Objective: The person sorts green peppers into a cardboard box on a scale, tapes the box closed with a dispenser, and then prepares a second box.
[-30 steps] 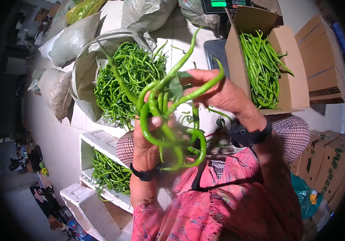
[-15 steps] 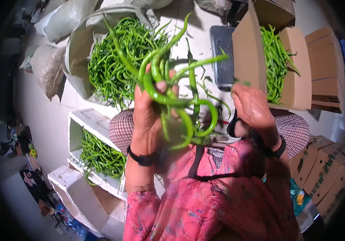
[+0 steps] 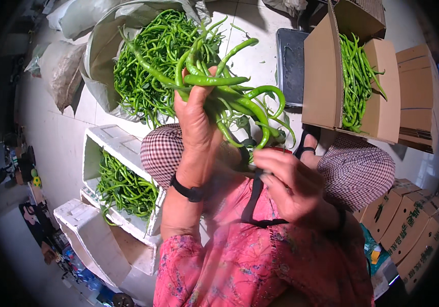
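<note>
1. Head view (the only one), grip risk: L hand (image 3: 197, 123) carries a big, tangled bunch of peppers (image 3: 253, 107) in one fist; prob. a lot for a firm hold, so outer ones could slide out & drop to the floor (image 3: 61, 153).
2. Crosswise pepper (image 3: 217, 81) by the thumb looks least secure, i.e. a small loosening there might free it.
3. Curled ends cross & hook each other; a hard tug on one could drag others along or snap a stem.
4. Black strap (image 3: 257, 194) hangs just beside R hand (image 3: 293, 187); fingers or a pepper tip might snag on it.
5. L fingers: closed round the bunch, thumb pressed up against it; far fingertips mostly hidden by peppers.
6. R fingers: half-curled, loosely together, blurred, near the bunch's dangling ends. Can't tell if the tips touch or pinch anything.
7. Where: bunch is held up mid-scene, betw. the sack (image 3: 96, 56) w/ its pile (image 3: 145, 66) far left & the open carton (image 3: 322, 77) w/ peppers far right. Foam box (image 3: 119, 138), also w/ peppers, near left; dark plate (image 3: 291, 66) just left of carton.
</note>
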The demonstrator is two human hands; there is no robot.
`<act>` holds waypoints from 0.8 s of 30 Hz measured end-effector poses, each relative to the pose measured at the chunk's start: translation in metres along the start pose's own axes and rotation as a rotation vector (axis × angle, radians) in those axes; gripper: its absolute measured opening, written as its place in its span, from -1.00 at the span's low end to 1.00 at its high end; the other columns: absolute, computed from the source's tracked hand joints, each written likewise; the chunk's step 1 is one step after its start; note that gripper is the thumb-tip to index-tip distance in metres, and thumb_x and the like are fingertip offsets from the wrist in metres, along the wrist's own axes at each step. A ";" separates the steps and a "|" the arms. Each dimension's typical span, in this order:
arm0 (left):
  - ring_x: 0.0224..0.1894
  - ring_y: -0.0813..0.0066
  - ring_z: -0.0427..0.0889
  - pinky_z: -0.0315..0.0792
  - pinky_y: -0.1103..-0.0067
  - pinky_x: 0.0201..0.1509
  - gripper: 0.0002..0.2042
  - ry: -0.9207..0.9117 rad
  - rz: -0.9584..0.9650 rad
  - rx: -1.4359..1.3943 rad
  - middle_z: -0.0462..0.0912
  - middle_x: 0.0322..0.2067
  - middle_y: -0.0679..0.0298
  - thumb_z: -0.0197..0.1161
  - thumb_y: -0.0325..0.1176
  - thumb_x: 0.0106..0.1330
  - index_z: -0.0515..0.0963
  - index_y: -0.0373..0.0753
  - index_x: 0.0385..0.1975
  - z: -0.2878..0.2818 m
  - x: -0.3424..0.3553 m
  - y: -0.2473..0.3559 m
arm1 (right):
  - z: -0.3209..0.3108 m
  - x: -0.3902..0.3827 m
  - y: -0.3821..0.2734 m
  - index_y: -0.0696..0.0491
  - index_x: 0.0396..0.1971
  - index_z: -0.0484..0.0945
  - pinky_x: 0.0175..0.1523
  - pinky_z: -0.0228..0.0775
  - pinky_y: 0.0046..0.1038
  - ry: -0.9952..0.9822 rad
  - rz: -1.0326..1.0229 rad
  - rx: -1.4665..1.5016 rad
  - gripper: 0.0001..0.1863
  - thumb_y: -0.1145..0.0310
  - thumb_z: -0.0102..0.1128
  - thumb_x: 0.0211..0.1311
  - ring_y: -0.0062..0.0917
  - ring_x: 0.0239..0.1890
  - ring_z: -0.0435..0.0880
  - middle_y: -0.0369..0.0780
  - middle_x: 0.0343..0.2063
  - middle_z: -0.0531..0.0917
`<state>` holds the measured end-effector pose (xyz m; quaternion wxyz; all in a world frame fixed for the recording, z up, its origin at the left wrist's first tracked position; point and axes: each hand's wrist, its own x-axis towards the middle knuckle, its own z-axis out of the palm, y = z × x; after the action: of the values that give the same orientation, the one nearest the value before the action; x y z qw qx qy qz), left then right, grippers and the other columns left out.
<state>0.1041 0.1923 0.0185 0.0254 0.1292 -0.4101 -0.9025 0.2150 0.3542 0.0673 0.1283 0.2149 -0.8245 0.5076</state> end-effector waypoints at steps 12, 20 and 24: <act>-0.24 0.48 0.60 0.55 0.55 -0.13 -0.51 0.003 0.124 0.137 0.56 -0.14 0.14 0.31 -0.49 0.20 0.28 -0.33 0.11 0.008 -0.007 -0.010 | 0.042 0.047 0.044 0.27 -0.13 0.54 -0.38 0.33 -0.72 -0.071 0.555 0.143 -0.77 0.49 0.24 0.27 -0.83 -0.44 0.48 -0.25 -0.38 0.61; -0.27 0.47 0.61 0.56 0.54 -0.16 -0.56 0.028 0.158 0.176 0.55 -0.18 0.14 0.29 -0.51 0.21 0.31 -0.32 0.06 0.008 -0.005 -0.016 | 0.026 0.054 0.053 0.22 -0.07 0.53 -0.44 0.32 -0.67 -0.049 0.900 0.891 -0.73 0.39 0.13 0.31 -0.75 -0.45 0.49 -0.32 -0.42 0.60; -0.32 0.45 0.62 0.58 0.53 -0.24 -0.62 0.019 0.130 0.112 0.55 -0.23 0.16 0.27 -0.52 0.21 0.33 -0.33 0.01 0.014 -0.007 -0.012 | 0.013 0.053 0.046 0.21 0.00 0.52 -0.45 0.31 -0.69 -0.173 0.902 0.816 -0.67 0.37 0.00 0.34 -0.75 -0.49 0.48 -0.33 -0.43 0.60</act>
<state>0.1084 0.2115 0.0194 0.0806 0.1120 -0.4674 -0.8732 0.1463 0.3487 0.0482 -0.2591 -0.0827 -0.5806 0.7674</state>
